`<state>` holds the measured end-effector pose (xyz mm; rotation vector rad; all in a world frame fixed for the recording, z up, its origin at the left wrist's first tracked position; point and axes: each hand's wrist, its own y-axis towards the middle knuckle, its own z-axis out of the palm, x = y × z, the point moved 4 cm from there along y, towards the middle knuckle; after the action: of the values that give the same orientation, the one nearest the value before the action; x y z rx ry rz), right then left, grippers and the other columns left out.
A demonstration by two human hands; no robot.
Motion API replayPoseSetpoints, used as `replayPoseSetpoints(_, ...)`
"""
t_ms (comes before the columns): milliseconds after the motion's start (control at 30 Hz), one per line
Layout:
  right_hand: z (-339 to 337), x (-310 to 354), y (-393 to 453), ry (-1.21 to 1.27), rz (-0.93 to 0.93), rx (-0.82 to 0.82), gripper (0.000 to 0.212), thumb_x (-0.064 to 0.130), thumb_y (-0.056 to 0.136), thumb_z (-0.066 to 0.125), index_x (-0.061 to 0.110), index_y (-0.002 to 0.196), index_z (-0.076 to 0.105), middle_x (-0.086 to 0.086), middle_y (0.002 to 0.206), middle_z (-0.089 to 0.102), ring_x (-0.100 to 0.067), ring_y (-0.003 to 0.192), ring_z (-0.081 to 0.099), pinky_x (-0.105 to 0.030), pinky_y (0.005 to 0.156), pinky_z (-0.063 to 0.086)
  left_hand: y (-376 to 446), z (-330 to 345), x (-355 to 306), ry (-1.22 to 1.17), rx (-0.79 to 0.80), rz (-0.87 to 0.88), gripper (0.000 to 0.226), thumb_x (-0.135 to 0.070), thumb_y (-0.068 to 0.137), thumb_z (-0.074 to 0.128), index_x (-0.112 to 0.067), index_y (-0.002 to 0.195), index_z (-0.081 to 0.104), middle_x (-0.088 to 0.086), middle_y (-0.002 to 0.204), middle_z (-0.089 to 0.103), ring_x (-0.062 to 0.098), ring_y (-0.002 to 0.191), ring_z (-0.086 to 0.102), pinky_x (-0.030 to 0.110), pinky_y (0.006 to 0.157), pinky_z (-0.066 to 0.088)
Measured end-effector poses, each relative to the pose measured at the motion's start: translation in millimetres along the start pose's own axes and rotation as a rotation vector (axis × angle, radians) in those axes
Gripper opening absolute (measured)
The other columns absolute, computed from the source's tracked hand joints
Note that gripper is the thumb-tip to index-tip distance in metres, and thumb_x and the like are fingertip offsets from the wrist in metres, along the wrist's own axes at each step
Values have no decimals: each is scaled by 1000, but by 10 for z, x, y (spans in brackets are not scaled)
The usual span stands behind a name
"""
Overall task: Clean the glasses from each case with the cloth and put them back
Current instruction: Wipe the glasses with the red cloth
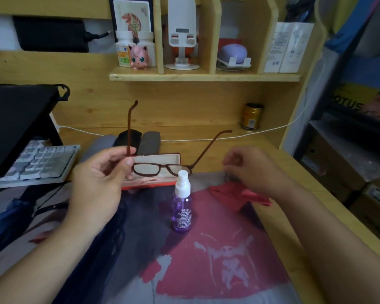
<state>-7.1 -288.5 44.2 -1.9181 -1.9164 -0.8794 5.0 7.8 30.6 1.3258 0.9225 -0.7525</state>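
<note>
- Glasses sit up off the desk in my left hand, thumb & fingers curled round the left-hand end of the frame by the hinge; both temples unfolded, one sticking up, the other running off to the upper right.
- Frame's long axis runs left-right across my view, lenses facing me, free end pointing toward my right hand.
- Right hand hangs just above the red cloth, fingers curled down at it; blur there, so I can't tell if it's got the cloth pinched or is only touching it.
- Cloth lies on the desk mat right of the spray bottle, under & in front of the right hand, well clear of the left.
- Bottle stands upright betw. the two hands, its cap overlapping the right lens in my view.
- Open red case lies just behind the glasses, lid up, nothing visible inside. More cases, dark & grey, lie further back.
- My read: wipe not yet begun on this pair. Right hand is the nearer one for the cloth; it'd need to lift it up & left to the free lens, passing the bottle w/o knocking it.
</note>
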Motion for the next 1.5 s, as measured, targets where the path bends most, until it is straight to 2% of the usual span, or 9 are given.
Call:
replayPoseSetpoints(133, -89, -167, -37, -287, 81, 202, 12, 25, 97, 62, 28, 104, 71, 11, 100, 67, -10, 96, 60, -24, 77, 48, 14, -64, 21, 68, -47, 41, 26, -2, 96, 63, -23, 107, 73, -4, 80, 71, 5, 67, 63, 13, 70, 52)
replayPoseSetpoints(300, -64, -141, -64, -184, -56, 298, 19, 43, 90, 69, 36, 107, 68, 13, 109, 60, -4, 101, 56, -31, 90, 51, -3, -54, 25, 96, -38, 41, 25, -2, 96, 64, -21, 110, 72, 0, 86, 72, 9, 69, 65, 14, 71, 54)
replayPoseSetpoints(500, 42, -137, -73, -223, -100, 350, 29, 51, 81, 75, 39, 103, 61, 12, 110, 50, -3, 104, 46, -26, 88, 45, -38, -43, -5, 104, -23, 39, 23, -2, 96, 63, -18, 111, 72, 10, 89, 72, 11, 70, 66, 10, 64, 51)
replayPoseSetpoints(667, 117, -119, -75, -269, -142, 302, 4, 33, 91, 69, 31, 94, 68, 12, 97, 61, -5, 90, 55, -25, 77, 47, -56, -25, -27, 94, -20, 40, 23, -1, 96, 62, -17, 109, 72, 15, 92, 70, 5, 66, 64, 10, 58, 51)
replayPoseSetpoints(833, -79, -28, -43, 291, -42, -11, 20, 25, 99, 60, 6, 94, 61, -3, 82, 61, -16, 72, 54, -33, 69, 43, -52, -50, -35, 85, -61, 45, 22, -2, 97, 61, -13, 114, 71, 8, 95, 73, 5, 67, 65, 11, 65, 53)
replayPoseSetpoints(1033, 90, 113, -98, 1235, 177, 192, 20, 18, 104, 41, 7, 117, 51, -25, 117, 67, -41, 104, 66, -55, 85, 55, -49, -61, -51, 55, -84, 39, 23, -1, 98, 60, -14, 114, 70, 9, 96, 72, 5, 69, 65, 11, 63, 52)
replayPoseSetpoints(1167, 160, 140, -115, 1191, 163, 196, 6, 13, 97, 53, 8, 95, 54, -28, 118, 66, -38, 98, 63, -46, 78, 55, -37, -74, -51, 68, -90, 40, 22, -2, 98, 60, -12, 114, 70, 10, 93, 71, 4, 68, 63, 11, 63, 51)
replayPoseSetpoints(1233, 146, 125, -120, 1098, 133, 171, 17, 14, 88, 68, 12, 79, 53, -27, 96, 62, -34, 82, 56, -38, 70, 49, -33, -90, -38, 68, -95, 32, 22, -3, 98, 61, -14, 114, 71, 10, 96, 72, 8, 69, 64, 13, 66, 53)
replayPoseSetpoints(1500, 79, 173, -152, 1076, 56, 54, 8, 5, 81, 69, 4, 83, 61, -15, 83, 66, -24, 73, 64, -31, 68, 56, -52, -51, -75, 38, -96, 16, 23, 0, 98, 60, -15, 110, 70, 8, 91, 71, 4, 65, 65, 9, 57, 50)
